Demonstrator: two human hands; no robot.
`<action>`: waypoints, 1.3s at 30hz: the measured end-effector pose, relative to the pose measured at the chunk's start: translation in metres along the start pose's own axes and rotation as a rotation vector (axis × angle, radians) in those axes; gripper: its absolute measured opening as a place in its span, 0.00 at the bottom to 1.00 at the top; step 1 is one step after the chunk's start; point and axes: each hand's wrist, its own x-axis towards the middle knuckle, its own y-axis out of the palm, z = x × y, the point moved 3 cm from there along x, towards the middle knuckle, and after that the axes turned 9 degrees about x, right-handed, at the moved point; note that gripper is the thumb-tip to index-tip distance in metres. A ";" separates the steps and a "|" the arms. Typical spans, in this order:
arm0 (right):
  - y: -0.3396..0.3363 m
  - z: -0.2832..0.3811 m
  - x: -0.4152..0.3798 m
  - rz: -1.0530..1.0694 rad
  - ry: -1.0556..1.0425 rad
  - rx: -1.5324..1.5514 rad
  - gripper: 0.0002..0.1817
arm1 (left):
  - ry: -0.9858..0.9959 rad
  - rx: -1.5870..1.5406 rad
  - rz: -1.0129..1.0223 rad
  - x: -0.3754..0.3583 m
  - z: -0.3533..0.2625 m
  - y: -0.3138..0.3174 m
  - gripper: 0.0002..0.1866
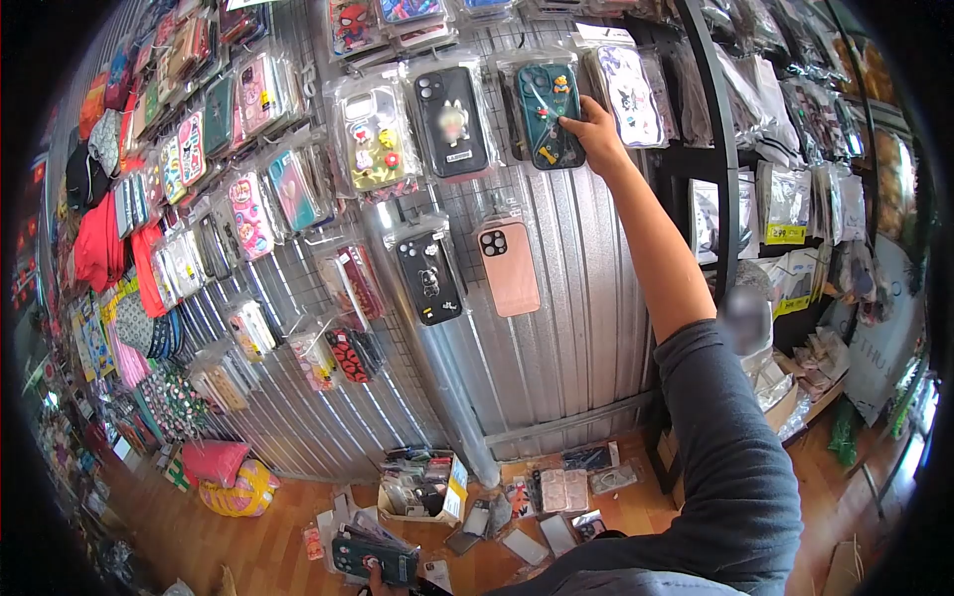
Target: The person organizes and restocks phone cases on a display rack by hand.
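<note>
My right hand [599, 137] reaches up to the wire rack and grips the right edge of a dark teal phone case [550, 117] in clear packaging. That case has small raised charms on it and hangs from a hook. To its left hangs a black phone case [452, 124], and to its right a white patterned case [628, 94]. A pink phone case [509, 268] hangs lower down. At the bottom edge, my left hand [376, 580] holds a bunch of packaged phone cases, with a dark green phone case [373, 559] on top; most of its fingers are hidden.
A cardboard box [425, 487] full of packaged cases stands on the wooden floor [288, 526]. Loose cases [564, 492] lie beside it. A black shelf frame [717, 149] with packaged goods rises at the right. More cases and red cloth items [97, 243] hang at the left.
</note>
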 end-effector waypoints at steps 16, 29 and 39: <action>0.008 0.013 -0.006 -0.072 -0.024 -0.125 0.19 | 0.076 0.085 0.133 -0.038 -0.004 0.044 0.17; 0.005 0.002 -0.002 -0.172 -0.168 -0.389 0.18 | 0.305 0.224 0.099 0.027 0.034 0.020 0.15; 0.024 0.005 -0.053 -0.076 -0.639 -0.567 0.17 | 0.314 0.263 0.059 -0.053 0.028 0.080 0.19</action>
